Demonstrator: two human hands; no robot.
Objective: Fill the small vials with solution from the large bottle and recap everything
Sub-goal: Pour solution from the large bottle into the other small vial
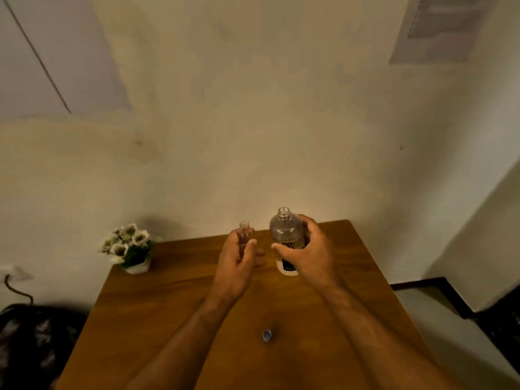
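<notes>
1. Up near the far edge of the wooden tabletop (174,299), the right hand (312,254) grips the large bottle (285,235), fingers and thumb curled round its labelled middle.
2. That bottle stands roughly upright with its neck uncapped; its white base shows just below the hand, though whether it rests on the wood cannot be told.
3. Just left of it, the left hand (235,264) holds a small vial (244,233) upright between thumb and curled fingers; the vial's mouth is open too.
4. Bottle and vial are close together but apart.
5. A small blue cap (266,334) lies alone on the tabletop toward the near edge, between the two forearms.
6. A white pot of pale flowers (130,249) sits at the far left corner.
</notes>
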